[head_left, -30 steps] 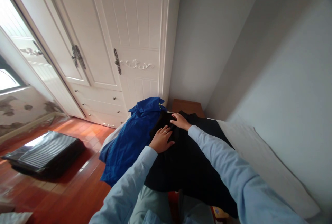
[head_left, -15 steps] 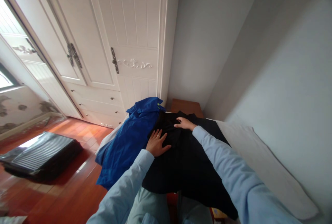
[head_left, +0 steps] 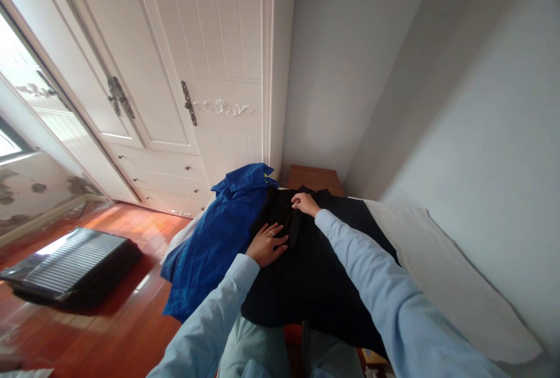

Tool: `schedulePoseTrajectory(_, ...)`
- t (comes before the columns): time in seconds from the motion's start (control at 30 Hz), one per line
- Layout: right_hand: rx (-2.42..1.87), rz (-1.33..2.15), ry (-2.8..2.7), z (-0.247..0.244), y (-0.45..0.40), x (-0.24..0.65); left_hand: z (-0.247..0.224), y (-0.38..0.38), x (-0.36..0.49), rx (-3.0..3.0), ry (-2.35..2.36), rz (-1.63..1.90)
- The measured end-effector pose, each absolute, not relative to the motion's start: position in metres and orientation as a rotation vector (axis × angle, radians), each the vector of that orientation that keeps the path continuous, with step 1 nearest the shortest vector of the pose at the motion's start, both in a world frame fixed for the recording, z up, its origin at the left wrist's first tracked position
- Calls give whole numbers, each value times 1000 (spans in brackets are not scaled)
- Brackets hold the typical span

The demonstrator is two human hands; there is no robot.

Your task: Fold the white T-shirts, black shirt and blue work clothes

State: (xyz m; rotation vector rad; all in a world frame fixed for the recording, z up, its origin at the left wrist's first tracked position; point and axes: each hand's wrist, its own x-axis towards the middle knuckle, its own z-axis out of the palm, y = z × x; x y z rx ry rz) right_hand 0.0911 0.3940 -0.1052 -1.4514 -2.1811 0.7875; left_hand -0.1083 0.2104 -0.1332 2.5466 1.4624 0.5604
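Observation:
A black garment (head_left: 324, 284) is spread over a long white padded board (head_left: 431, 255), its far part bunched and folded. My left hand (head_left: 268, 245) lies on the cloth with its fingers stretched out, a ring on one of them. Farther off, my right hand (head_left: 305, 204) pinches a fold of the same garment between thumb and fingers. Against the black cloth on the left rests a blue collared shirt (head_left: 214, 232), draped over the board's side. The exact cut of the black garment cannot be made out.
A white wardrobe (head_left: 227, 28) with drawers stands ahead on the left. Behind the board is a small brown wooden cabinet (head_left: 315, 177). On the red-brown floor (head_left: 109, 337) lies a black ribbed suitcase (head_left: 70, 267). A grey wall (head_left: 481, 133) runs along the right.
My right hand has shifted slightly left, and its fingers have closed on a fold of the black garment. The left hand stays nearly in place, its fingers less spread.

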Motion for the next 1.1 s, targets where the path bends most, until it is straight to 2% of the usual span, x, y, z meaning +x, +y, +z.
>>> schedulePoseTrajectory(0.43,-1299,1116,-2346,-97,392,96,-128,209,-107,2513,1477,510)
schedulePoseTrajectory(0.83,-1277,607,-2449,-95,374,90,-130,210,-106,2493,1490,550)
schedulePoseTrajectory(1.1,-1379,503,-2180,-97,395,103,-135,210,-106,2502,1485,597)
